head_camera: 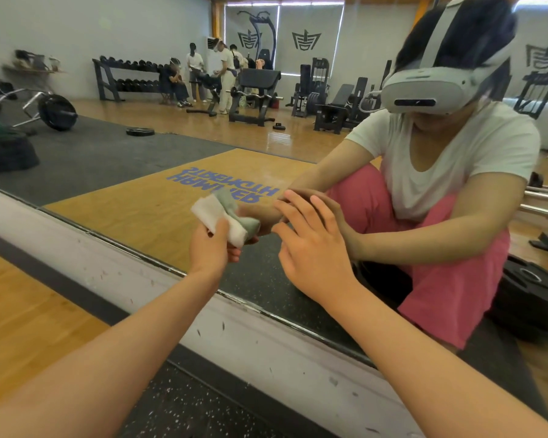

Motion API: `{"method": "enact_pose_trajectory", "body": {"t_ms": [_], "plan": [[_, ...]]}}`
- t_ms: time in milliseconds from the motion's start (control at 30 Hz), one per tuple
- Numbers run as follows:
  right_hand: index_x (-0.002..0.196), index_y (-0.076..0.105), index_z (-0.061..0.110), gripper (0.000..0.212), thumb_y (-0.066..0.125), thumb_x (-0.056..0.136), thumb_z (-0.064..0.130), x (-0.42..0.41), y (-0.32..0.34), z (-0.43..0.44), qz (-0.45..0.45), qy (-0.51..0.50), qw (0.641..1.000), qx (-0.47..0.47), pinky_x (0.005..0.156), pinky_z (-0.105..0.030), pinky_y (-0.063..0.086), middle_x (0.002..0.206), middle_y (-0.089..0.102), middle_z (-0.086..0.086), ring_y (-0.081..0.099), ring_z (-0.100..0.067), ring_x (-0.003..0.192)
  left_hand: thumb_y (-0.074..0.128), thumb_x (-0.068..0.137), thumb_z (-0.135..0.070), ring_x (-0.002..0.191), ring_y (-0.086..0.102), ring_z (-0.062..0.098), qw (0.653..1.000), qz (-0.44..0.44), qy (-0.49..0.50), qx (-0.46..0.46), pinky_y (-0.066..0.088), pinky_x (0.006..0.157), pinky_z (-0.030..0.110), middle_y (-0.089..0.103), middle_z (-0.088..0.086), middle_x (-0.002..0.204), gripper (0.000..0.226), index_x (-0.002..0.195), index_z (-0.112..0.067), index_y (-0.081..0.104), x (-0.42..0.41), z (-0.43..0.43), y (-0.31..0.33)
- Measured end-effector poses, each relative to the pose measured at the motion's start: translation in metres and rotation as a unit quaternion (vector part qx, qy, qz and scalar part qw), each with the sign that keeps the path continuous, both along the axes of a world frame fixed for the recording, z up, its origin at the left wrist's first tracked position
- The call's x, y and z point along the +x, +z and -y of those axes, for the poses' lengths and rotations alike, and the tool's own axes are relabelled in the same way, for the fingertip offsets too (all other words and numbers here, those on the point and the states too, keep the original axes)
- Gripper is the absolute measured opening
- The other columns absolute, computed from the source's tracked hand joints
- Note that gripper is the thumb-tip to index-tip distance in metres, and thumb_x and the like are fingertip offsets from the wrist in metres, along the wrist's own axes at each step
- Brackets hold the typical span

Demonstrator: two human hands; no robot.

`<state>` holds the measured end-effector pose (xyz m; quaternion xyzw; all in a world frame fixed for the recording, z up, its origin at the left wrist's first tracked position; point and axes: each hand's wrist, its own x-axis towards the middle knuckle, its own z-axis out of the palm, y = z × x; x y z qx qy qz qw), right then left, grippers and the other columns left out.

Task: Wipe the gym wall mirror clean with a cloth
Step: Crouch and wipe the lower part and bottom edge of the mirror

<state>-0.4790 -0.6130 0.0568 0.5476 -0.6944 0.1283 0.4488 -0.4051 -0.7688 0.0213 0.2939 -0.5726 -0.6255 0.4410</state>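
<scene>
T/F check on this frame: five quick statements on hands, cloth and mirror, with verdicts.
1. The left hand grips the cloth. True.
2. The cloth is blue. False: it is white.
3. The right hand holds nothing, its fingers straight with the tips at the mirror. True.
4. The cloth lies on the floor. False: it is held up against the mirror.
5. Both hands are near the mirror's top. False: they are low, just above the white ledge under it.
</scene>
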Motion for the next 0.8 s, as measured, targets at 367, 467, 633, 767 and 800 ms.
{"method": "enact_pose_trajectory", "body": {"t_ms": [367,467,633,767,800], "plan": [[0.094,0.069,0.015,0.024,0.061,0.072,0.014,0.002,-0.001,-0.001,-0.008,-0.031,0.999,0.020,0.119,-0.043,0.015,0.141,0.053,-0.005,0.032,-0.022,0.142,0.045,0.102,-0.013,0.039,0.050,0.011,0.998,-0.055,0.042,0.007,0.046,0.040,0.022,0.058,0.016,0.076,0.010,0.101,-0.007,0.053,0.005,0.017,0.017],[0.095,0.070,0.014,0.024,0.062,0.072,0.014,0.003,-0.002,0.000,-0.008,-0.033,0.999,0.019,0.119,-0.043,0.014,0.141,0.053,-0.006,0.030,-0.022,0.142,0.044,0.102,-0.017,0.040,0.051,0.011,0.998,-0.045,0.047,-0.007,0.047,0.042,0.023,0.059,0.012,0.069,0.015,0.102,-0.006,0.054,0.005,0.024,0.021],[0.092,0.068,0.014,0.023,0.061,0.070,0.013,0.004,-0.006,-0.004,-0.009,-0.030,0.999,0.022,0.119,-0.044,0.016,0.145,0.050,-0.005,0.030,-0.021,0.143,0.034,0.104,-0.014,0.034,0.046,0.011,1.000,-0.008,0.017,0.023,0.043,0.039,0.022,0.060,0.000,0.047,0.027,0.092,-0.005,0.057,0.009,0.018,-0.018],[0.098,0.069,0.014,0.028,0.063,0.070,0.013,0.000,-0.007,-0.012,-0.016,-0.029,0.999,0.037,0.119,-0.044,0.017,0.149,0.045,-0.005,0.029,-0.021,0.144,0.032,0.105,-0.015,0.034,0.046,0.012,0.997,0.038,0.015,0.061,0.044,0.038,0.021,0.063,0.005,0.051,0.030,0.099,0.000,0.058,0.009,0.017,-0.049],[0.100,0.069,0.013,0.031,0.064,0.069,0.013,-0.001,-0.007,-0.013,-0.019,-0.027,0.999,0.039,0.119,-0.044,0.017,0.149,0.045,-0.004,0.029,-0.020,0.144,0.033,0.105,-0.018,0.035,0.048,0.013,0.996,0.059,0.018,0.071,0.046,0.040,0.023,0.063,0.009,0.058,0.031,0.105,0.001,0.057,0.009,0.017,-0.059]]}}
